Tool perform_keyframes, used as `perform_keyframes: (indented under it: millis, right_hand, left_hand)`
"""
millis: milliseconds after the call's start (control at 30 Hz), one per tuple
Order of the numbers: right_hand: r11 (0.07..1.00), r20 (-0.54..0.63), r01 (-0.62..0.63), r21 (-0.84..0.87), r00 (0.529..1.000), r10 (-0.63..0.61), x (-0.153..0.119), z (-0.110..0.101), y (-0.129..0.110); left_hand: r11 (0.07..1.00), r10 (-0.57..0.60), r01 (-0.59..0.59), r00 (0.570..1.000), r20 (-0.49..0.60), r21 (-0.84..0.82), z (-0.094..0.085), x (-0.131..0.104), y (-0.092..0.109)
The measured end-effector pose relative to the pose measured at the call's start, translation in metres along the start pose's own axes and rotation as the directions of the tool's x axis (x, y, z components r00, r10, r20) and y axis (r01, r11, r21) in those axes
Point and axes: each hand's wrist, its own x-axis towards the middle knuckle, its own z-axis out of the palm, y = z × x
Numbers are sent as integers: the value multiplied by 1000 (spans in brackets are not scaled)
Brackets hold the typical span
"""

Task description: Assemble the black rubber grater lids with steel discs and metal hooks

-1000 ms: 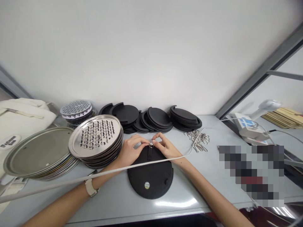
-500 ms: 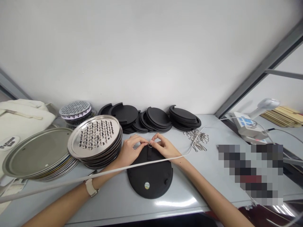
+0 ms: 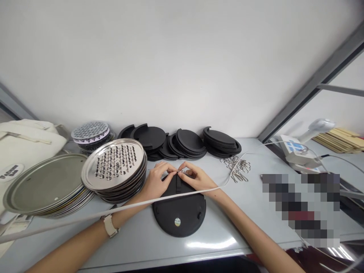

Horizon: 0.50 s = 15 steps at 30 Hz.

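My left hand (image 3: pixel 160 179) and my right hand (image 3: pixel 198 178) meet above the far edge of a round black plastic disc (image 3: pixel 182 210). Between their pinched fingertips is a small bent metal wire clip (image 3: pixel 181 171), partly hidden by the fingers. The disc lies on the table with a short raised strip near the clip, a round sticker (image 3: pixel 177 222) and a small black knob (image 3: pixel 199 215). To the right lies a pile of similar wire clips (image 3: pixel 239 167).
Stacks of black discs (image 3: pixel 187 140) line the wall. On the left stand a stack of round grater plates (image 3: pixel 112 182), metal trays (image 3: pixel 42 189) and a white bag (image 3: pixel 31 136). A white cable (image 3: pixel 170 196) crosses in front of my forearms. A white device (image 3: pixel 295 148) stands right.
My fingers have shifted on the wire clip, which now lies flatter and points sideways between the fingertips. The black disc has moved very slightly to the left.
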Motion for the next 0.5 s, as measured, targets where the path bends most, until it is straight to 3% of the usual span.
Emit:
perform_keyframes:
  millis: [167, 500]
  right_hand:
    - [1000, -22, 0, 15, 1000, 1, 0, 2, 4]
    - [990, -89, 5, -141, 996, -18, -1, 3, 1]
  left_hand:
    - [1000, -26, 26, 1000, 8, -5, 1, -1, -3]
    - [999, -45, 45, 998, 52, -6, 3, -2, -5]
